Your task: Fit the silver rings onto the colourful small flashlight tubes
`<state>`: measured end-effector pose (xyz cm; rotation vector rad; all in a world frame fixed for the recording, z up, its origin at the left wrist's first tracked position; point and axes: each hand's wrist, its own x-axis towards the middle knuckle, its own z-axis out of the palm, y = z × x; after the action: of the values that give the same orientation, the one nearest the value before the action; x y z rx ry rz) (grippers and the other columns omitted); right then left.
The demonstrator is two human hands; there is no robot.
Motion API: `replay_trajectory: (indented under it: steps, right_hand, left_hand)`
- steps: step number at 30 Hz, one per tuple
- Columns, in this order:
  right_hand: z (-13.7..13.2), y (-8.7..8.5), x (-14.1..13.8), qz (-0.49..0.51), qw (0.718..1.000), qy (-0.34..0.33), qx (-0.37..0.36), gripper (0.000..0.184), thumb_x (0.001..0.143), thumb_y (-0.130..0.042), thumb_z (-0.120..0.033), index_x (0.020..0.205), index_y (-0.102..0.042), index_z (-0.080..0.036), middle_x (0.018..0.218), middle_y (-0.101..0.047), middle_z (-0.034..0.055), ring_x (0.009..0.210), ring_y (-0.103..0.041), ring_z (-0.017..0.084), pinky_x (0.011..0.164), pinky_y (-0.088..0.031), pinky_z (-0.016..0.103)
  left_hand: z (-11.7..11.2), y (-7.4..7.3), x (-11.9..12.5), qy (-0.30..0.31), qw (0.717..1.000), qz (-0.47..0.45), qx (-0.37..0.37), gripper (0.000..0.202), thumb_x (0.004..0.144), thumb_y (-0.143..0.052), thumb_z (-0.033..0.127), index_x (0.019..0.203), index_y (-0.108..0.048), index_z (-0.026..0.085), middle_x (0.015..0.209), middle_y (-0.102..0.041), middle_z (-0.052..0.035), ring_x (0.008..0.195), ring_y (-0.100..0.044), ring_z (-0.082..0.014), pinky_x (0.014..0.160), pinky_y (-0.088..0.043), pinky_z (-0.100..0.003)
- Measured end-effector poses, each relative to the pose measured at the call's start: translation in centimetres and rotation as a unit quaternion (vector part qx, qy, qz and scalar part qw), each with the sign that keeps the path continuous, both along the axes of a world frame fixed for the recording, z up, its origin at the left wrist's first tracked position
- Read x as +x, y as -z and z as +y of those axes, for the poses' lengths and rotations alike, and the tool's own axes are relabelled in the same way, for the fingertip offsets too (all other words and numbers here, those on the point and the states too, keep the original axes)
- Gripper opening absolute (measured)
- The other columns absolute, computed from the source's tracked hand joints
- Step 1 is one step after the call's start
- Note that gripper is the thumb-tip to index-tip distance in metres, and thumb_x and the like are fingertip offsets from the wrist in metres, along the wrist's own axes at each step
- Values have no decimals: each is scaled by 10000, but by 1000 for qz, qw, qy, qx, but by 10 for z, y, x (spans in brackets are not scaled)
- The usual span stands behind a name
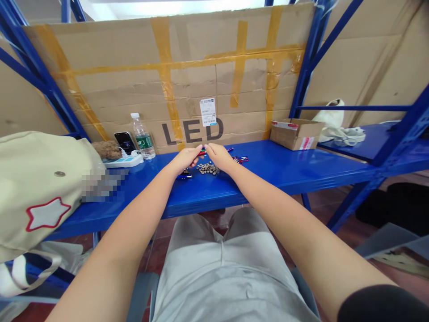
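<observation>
My left hand (186, 159) and my right hand (219, 156) meet above the blue shelf, thumbs and fingers pinched close together. Between them shows a small red piece (202, 152) with a bit of green; its kind is too small to tell. Both hands appear closed on it. Just below lies a loose pile of small silvery metal pieces (208, 168). Beside my right hand are slim red and blue metallic items (240, 159). Under my left hand rest some dark blue, shiny items (184, 176), partly hidden by the hand.
The blue shelf (268, 165) carries a cream bag (40, 179) at left, with a water bottle (144, 139), a phone (125, 143) and a white power strip (129, 161) behind. An open cardboard box (295, 134) stands at right. A large taped cardboard panel (134, 94) closes the back.
</observation>
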<state>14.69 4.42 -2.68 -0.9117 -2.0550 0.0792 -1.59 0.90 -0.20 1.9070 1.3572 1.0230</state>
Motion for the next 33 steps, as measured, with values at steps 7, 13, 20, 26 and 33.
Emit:
replay_trajectory:
  steps: [7,13,20,26,33]
  right_hand:
    - [-8,-4,7,-159,978,91,-95,415,983,-334,-349,961,-700,-155,1056,-706,114,940,-620,193,795,-403,250]
    - [-7,-4,11,-191,972,109,-89,438,996,-319,-376,1020,-700,-163,1128,-694,119,1018,-624,201,866,-420,265]
    - [-9,-10,20,-180,960,189,-103,411,955,-376,-406,1028,-711,-179,1103,-702,129,1034,-630,237,839,-459,293]
    - [-9,-14,37,-205,929,256,-171,321,857,-493,-349,1010,-722,-184,1071,-709,128,1036,-638,267,853,-476,344]
    - [-10,-14,43,-232,911,269,-209,379,809,-555,-396,1077,-692,-166,1141,-680,155,1090,-612,308,925,-441,437]
  left_hand:
    - [11,8,-9,-1,974,177,139,234,749,-685,417,710,-703,186,659,-664,-8,616,-567,-152,591,-421,-262]
    - [15,11,-13,3,958,237,160,193,726,-712,382,775,-730,196,808,-719,-33,774,-631,-191,716,-469,-279]
    - [17,7,-23,-25,955,250,156,199,782,-665,349,887,-734,194,915,-735,-39,865,-649,-199,830,-494,-299]
    - [29,10,-40,-37,943,299,145,199,803,-605,298,925,-727,200,990,-734,-42,905,-654,-208,845,-493,-306]
    - [26,8,-44,8,933,345,100,282,791,-557,326,991,-721,215,1016,-736,-33,906,-665,-199,840,-505,-285]
